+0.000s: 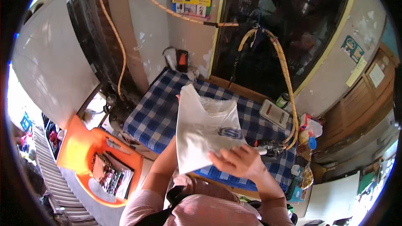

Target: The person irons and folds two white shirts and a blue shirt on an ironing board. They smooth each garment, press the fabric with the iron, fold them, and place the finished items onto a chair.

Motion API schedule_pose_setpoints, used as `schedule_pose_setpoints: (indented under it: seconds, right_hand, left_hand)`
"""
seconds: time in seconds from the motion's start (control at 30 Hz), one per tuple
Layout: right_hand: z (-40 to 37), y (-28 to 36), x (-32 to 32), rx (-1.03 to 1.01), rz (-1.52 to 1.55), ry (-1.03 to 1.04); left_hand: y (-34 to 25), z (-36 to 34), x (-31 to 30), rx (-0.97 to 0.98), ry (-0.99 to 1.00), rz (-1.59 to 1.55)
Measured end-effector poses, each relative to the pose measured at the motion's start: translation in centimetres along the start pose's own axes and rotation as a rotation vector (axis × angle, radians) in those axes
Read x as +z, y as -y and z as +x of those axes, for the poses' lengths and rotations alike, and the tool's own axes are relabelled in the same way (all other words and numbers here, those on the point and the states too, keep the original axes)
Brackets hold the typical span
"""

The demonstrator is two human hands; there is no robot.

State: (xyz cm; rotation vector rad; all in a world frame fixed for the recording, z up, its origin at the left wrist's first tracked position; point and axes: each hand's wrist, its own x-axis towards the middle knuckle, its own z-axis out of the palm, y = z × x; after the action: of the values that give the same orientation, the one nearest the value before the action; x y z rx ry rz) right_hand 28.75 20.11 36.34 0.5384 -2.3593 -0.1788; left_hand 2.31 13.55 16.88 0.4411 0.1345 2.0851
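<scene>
A white T-shirt point(205, 132) with a small blue logo is held up, folded lengthwise, above a table covered in a blue-and-white checked cloth point(157, 109). My right hand point(236, 159) presses flat on the shirt's lower right edge with fingers spread over the fabric. My left hand is hidden behind the shirt; only its forearm point(161, 167) shows, rising under the cloth, with a fingertip peeking at the shirt's upper left corner point(179, 97).
An orange plastic chair point(79, 150) with patterned fabric on its seat stands to the left. A hose-fed iron point(268, 146) rests on the table's right side beside a flat white device point(274, 113). Bottles and packets point(307, 132) crowd the far right edge.
</scene>
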Motion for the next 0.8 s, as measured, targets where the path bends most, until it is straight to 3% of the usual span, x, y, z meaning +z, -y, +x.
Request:
schedule_pose_setpoints:
  seconds: [0.03,0.17,0.23,0.27,0.3,0.33,0.37,0.4,0.43,0.47,0.5,0.57,0.6,0.63,0.67,0.73,0.77,0.8]
  right_hand:
    - [-0.4,0.3,-0.7,-0.049,-0.042,0.117]
    - [-4.5,1.6,1.9,-0.086,-0.028,0.205]
    - [-8.5,2.9,4.6,0.003,0.318,0.447]
    - [-11.6,2.9,5.5,0.004,0.411,0.655]
    - [-14.7,2.0,6.5,0.189,0.368,0.690]
    - [-16.6,0.5,6.8,0.367,0.308,0.722]
    - [-15.8,-2.2,6.1,0.684,0.300,0.777]
    - [-16.7,-5.3,5.6,0.604,0.030,0.591]
    - [-17.7,-7.3,4.8,0.649,-0.142,0.636]
    - [-21.2,-10.2,5.7,0.688,-0.024,0.703]
    - [-24.4,-12.8,7.2,0.725,0.096,0.768]
    - [-24.7,-15.8,8.3,0.696,0.224,0.863]
    - [-24.9,-16.5,8.8,0.663,0.348,0.942]
    - [-25.4,-16.6,9.3,0.665,0.355,0.951]
    - [-25.8,-16.6,10.0,0.812,0.415,0.877]
    - [-26.2,-16.6,11.0,1.017,0.478,0.707]
    - [-26.0,-17.2,11.5,1.026,0.477,0.714]
    - [-25.5,-17.8,12.0,1.288,0.599,0.823]
  left_hand:
    - [0.1,0.4,0.6,-0.007,-0.036,0.001]
    - [-1.5,1.2,0.7,-0.067,-0.252,0.116]
    - [-3.0,-0.1,-2.6,-0.159,-0.480,0.275]
    - [-3.3,-0.4,-8.7,-0.010,-0.505,0.503]
    - [-4.6,-2.5,-12.5,-0.245,-0.763,0.631]
    - [-4.2,-4.0,-14.8,-0.197,-1.029,0.930]
    - [-4.1,-4.8,-15.4,-0.216,-1.037,0.923]
    - [-4.2,-4.9,-15.7,-0.100,-0.979,1.475]
    - [-4.2,-4.9,-15.9,0.040,-0.854,2.019]
    - [-3.8,-4.2,-15.8,0.280,-0.705,2.139]
    - [-3.1,-3.5,-15.3,0.263,-0.707,2.137]
    - [-1.0,-2.4,-14.1,0.245,-0.382,2.141]
    - [0.3,-2.2,-13.2,0.229,-0.389,2.137]
    - [1.6,-1.9,-12.0,0.213,-0.255,2.128]
    - [2.6,-1.5,-11.3,0.197,-0.121,2.113]
    - [4.6,-1.1,-10.8,0.180,-0.038,2.175]
    - [5.3,-0.7,-10.7,0.176,0.052,2.239]
    - [6.0,0.0,-11.2,0.167,0.061,2.229]
